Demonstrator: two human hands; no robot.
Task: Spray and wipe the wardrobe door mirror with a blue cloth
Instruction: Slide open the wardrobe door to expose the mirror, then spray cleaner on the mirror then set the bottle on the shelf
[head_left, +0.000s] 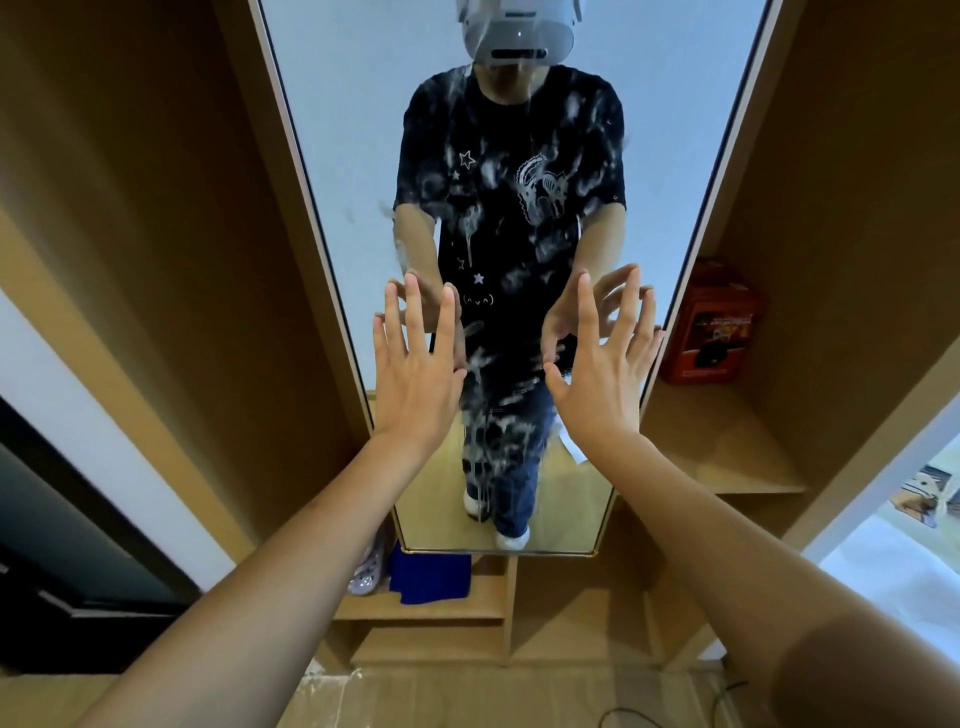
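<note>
Lying below both hands (415, 384) (fingers spread), blue cloth (431, 579)

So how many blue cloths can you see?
1. The blue cloth lies on the low wooden shelf just under the mirror, beside a clear bottle. Neither hand holds a cloth; more could be hidden behind the mirror door.

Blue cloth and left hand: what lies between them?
In the head view, the smeared lower mirror and its bottom edge lie between the left hand and the blue cloth on the shelf below.
</note>
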